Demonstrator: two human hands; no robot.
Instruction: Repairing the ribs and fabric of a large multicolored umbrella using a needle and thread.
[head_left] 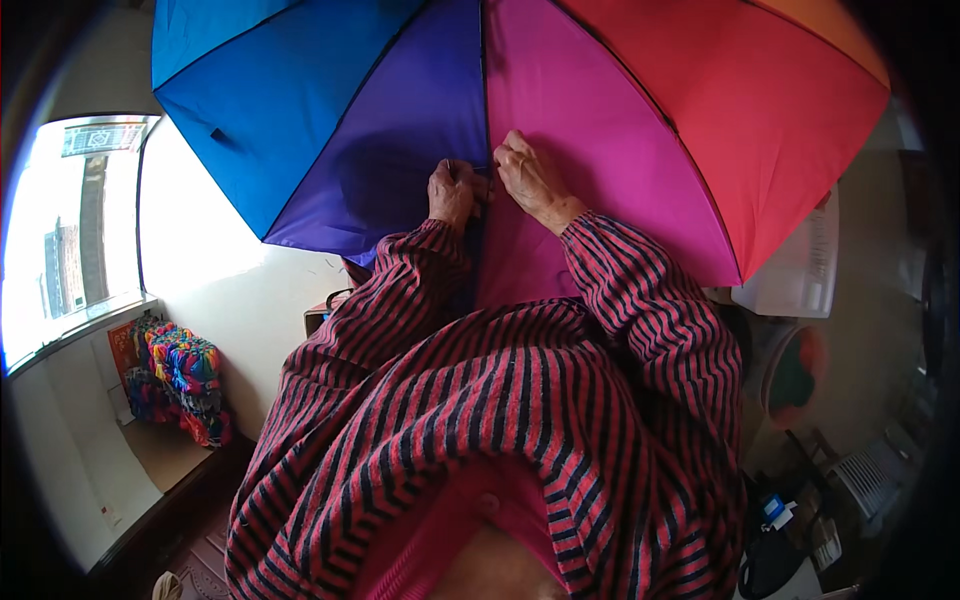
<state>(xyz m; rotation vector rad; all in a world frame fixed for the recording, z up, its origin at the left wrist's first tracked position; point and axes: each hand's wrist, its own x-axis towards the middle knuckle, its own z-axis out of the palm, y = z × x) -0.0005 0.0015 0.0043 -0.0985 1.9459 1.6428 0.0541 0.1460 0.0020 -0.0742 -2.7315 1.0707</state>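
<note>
A large open umbrella [590, 120] fills the top of the view, its panels running from blue through purple and pink to red and orange. Dark ribs [484, 90] mark the seams, one of them between purple and pink. Just left of that rib, my left hand [455, 192] is closed in a pinch at the purple panel [400, 150]. On the other side my right hand [534, 184] is closed too, fingertips together over the pink panel [600, 170] beside the rib. Whatever thin thing its fingers may hold is too small to make out.
At the left, a bundle of multicoloured yarn or cloth [180, 370] sits on a ledge below a bright window [85, 220]. A white plastic container [795, 270] stands behind the umbrella's right edge. A round red and green object [795, 375] and dark clutter lie lower right.
</note>
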